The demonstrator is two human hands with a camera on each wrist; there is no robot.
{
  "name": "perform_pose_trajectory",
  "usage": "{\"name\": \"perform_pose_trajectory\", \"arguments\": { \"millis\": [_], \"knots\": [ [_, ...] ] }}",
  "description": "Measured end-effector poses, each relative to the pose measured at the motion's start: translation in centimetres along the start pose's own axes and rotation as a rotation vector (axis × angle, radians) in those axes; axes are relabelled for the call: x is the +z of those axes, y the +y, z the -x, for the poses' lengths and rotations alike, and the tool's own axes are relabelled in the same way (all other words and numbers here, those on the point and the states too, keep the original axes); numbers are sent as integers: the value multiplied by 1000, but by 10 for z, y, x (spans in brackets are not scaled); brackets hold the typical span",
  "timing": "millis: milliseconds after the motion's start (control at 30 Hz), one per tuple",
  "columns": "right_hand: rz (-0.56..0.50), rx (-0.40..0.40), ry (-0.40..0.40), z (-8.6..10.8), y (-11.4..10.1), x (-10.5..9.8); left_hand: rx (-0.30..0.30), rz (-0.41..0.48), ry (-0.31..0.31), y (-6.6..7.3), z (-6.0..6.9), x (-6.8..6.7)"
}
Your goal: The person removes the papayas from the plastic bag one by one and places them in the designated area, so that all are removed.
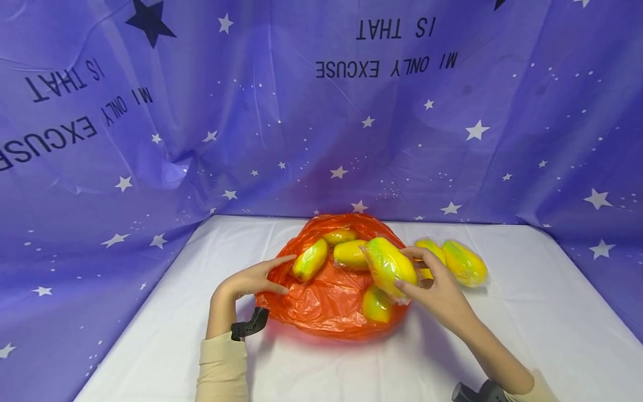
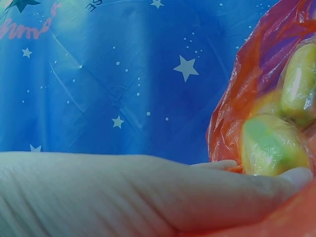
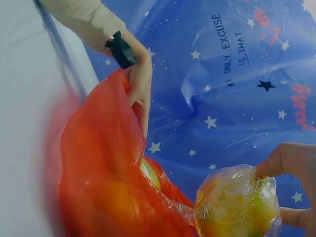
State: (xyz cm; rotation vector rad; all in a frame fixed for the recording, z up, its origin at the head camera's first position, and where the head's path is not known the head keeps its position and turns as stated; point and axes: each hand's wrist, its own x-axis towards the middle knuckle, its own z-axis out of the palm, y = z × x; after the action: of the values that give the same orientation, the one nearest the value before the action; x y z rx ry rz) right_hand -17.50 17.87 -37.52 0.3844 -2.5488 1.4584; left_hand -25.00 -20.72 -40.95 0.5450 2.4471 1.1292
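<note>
Low at the front of the head view, a beige sleeve (image 1: 222, 368) and a black wrist mount (image 1: 249, 326) lead to the left hand (image 1: 256, 279), its thumb and fingers spread wide at the rim of a red plastic bag (image 1: 321, 310). I cannot tell whether it pinches the film or only props it. Over the bag's right side, the right hand (image 1: 444, 293) holds a wrapped fruit (image 1: 389, 265) between thumb and fingers, in a wide grip across one end. I'd keep that hold light but sure, since the slick wrapper could slide, and use the left hand to hold the rim well back. The held piece looks plump, long and glossy, yellow streaked with green. Four bagged fruits (image 1: 310, 260) show too, three toward the back and one at the front right; two loose fruits (image 1: 465, 263) lie beside the bag on the white cloth (image 1: 542, 329).

From the left wrist, the thumb tip sits just by a greenish fruit (image 2: 275, 148) in shiny clear film.

From the right wrist, the held fruit looks rounder, its wrapper puckered; I cannot tell whether it touches the bag. That loose film could snag on the rim, I think.
</note>
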Motion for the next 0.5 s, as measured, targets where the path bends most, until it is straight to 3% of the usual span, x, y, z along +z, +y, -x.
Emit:
{"name": "perform_pose_trajectory", "arguments": {
  "millis": [500],
  "knots": [
    [39,38,25,15,7,-17,-9,-2,-2,3,0,1]
  ]
}}
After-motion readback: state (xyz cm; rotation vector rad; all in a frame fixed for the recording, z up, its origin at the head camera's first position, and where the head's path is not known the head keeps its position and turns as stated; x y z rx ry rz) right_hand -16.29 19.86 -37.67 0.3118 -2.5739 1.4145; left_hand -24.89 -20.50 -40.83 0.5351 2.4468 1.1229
